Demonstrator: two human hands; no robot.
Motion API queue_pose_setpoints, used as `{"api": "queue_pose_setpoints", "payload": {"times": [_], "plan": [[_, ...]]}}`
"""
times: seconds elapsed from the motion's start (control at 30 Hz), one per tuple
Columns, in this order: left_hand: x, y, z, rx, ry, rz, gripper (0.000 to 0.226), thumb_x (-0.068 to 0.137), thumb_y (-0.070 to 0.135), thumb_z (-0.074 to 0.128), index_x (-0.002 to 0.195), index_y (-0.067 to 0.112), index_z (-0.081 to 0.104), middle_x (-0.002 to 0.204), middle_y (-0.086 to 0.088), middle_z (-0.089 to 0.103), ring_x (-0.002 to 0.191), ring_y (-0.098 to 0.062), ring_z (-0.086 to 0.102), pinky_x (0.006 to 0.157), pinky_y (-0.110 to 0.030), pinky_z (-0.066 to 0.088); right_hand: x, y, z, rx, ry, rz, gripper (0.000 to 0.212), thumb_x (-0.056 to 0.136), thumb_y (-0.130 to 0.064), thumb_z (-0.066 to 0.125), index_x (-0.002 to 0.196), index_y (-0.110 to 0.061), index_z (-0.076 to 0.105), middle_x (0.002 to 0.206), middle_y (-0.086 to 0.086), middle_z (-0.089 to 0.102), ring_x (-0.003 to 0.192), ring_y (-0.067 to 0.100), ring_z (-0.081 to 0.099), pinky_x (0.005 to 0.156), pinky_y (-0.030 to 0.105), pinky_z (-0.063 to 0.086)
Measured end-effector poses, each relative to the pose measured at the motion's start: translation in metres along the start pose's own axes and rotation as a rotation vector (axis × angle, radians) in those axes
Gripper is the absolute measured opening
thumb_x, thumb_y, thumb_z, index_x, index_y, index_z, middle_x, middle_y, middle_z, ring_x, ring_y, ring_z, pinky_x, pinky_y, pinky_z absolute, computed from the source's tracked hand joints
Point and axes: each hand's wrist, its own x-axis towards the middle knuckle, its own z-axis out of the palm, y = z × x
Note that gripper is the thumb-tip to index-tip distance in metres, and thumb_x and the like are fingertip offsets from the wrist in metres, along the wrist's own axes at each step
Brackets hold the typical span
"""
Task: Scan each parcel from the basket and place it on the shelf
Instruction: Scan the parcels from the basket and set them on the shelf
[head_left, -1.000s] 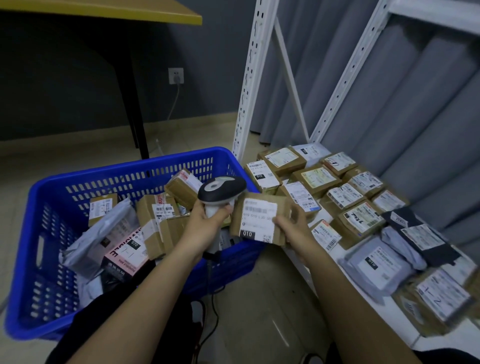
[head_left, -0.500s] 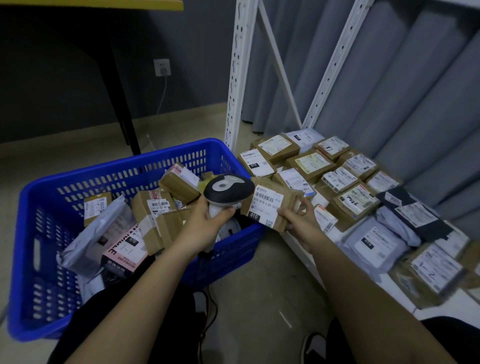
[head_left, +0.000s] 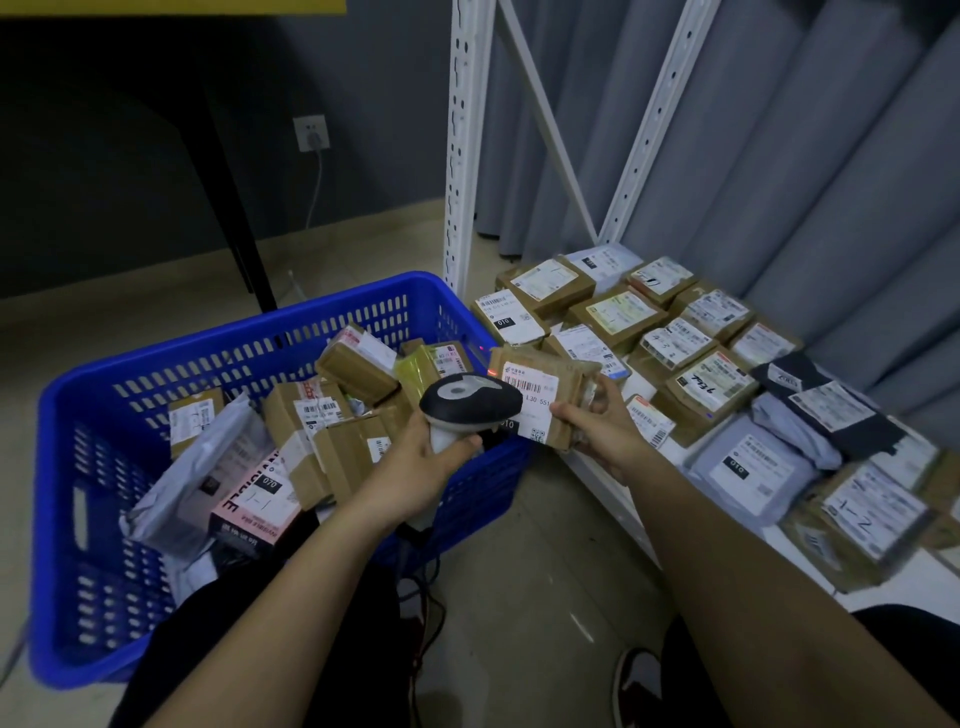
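Head view. Left hand (head_left: 415, 467) grips the scanner (head_left: 467, 405) by its handle, head aimed right at the parcel (head_left: 540, 395). Right hand (head_left: 597, 431) pinches that parcel at its right end, label facing up toward the scanner; a faint red glow sits at the label's top-left corner, so the scan looks to be in hand. Parcel hangs in the air over the gap between the basket's (head_left: 67, 467) right rim and the shelf's (head_left: 909, 577) front edge, touching neither.

Progress, judged: roughly midway. The shelf already carries many boxes and bags, packed from its back-left corner along to the right edge. The basket has plenty left: brown boxes in the middle, a grey bag (head_left: 192, 478) and a pink box (head_left: 254, 509) near its left side. This parcel needs placing once read, then the rest one by one.

Around: white upright (head_left: 465, 156) rises just behind the basket's far right corner, with a diagonal brace and a second upright; grey curtain (head_left: 805, 182) behind the shelf. Wall socket (head_left: 310, 133) with a cable, dark table leg (head_left: 228, 208) at left. Scanner cable trails down between the knees.

In the way: shelf's near-left part is crowded, free room is scarce; bare surface shows only at the front edge toward the right.
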Motion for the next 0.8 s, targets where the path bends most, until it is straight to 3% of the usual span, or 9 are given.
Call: {"api": "queue_pose_setpoints", "payload": {"times": [0.17, 0.43, 0.6, 0.7, 0.8], "plan": [[-0.001, -0.001, -0.001, 0.038, -0.053, -0.009, 0.056, 0.087, 0.039, 0.064, 0.137, 0.026, 0.043, 0.126, 0.011, 0.058, 0.115, -0.006, 0.054, 0.095, -0.028, 0.044, 0.003, 0.002, -0.002, -0.011, 0.005, 0.004, 0.088, 0.081, -0.009, 0.074, 0.147, -0.035, 0.022, 0.144, 0.011, 0.044, 0.119, 0.031, 0.055, 0.09, 0.055, 0.052], [0.0, 0.001, -0.001, -0.025, -0.029, -0.003, 0.056, 0.087, 0.038, 0.066, 0.137, 0.026, 0.044, 0.127, 0.013, 0.058, 0.116, -0.002, 0.053, 0.096, -0.025, 0.041, 0.007, 0.004, -0.003, -0.029, 0.001, 0.008, 0.09, 0.079, -0.009, 0.076, 0.147, -0.034, 0.022, 0.142, 0.012, 0.048, 0.119, 0.03, 0.056, 0.093, 0.057, 0.05], [0.001, 0.004, 0.002, -0.01, -0.042, -0.013, 0.073, 0.075, 0.057, 0.066, 0.137, 0.027, 0.043, 0.126, 0.013, 0.058, 0.116, -0.004, 0.054, 0.103, -0.035, 0.043, 0.009, 0.007, -0.004, -0.037, 0.029, 0.0, 0.09, 0.079, -0.014, 0.077, 0.148, -0.031, 0.022, 0.141, 0.013, 0.048, 0.12, 0.031, 0.056, 0.095, 0.057, 0.049], [0.002, 0.009, 0.011, -0.048, -0.013, -0.009, 0.056, 0.088, 0.035, 0.065, 0.138, 0.024, 0.041, 0.126, 0.011, 0.056, 0.117, -0.007, 0.051, 0.099, -0.03, 0.041, 0.0, 0.006, -0.009, -0.017, 0.101, -0.006, 0.083, 0.081, -0.025, 0.075, 0.148, -0.027, 0.025, 0.141, 0.011, 0.048, 0.117, 0.028, 0.057, 0.092, 0.047, 0.053], [0.005, 0.015, 0.022, -0.052, 0.019, 0.033, 0.055, 0.089, 0.029, 0.064, 0.138, 0.023, 0.041, 0.128, 0.009, 0.055, 0.119, -0.01, 0.05, 0.099, -0.03, 0.039, -0.008, 0.013, -0.03, 0.085, 0.173, 0.032, 0.082, 0.084, -0.038, 0.071, 0.15, -0.026, 0.023, 0.143, 0.009, 0.047, 0.114, 0.026, 0.058, 0.07, 0.03, 0.053]]}}
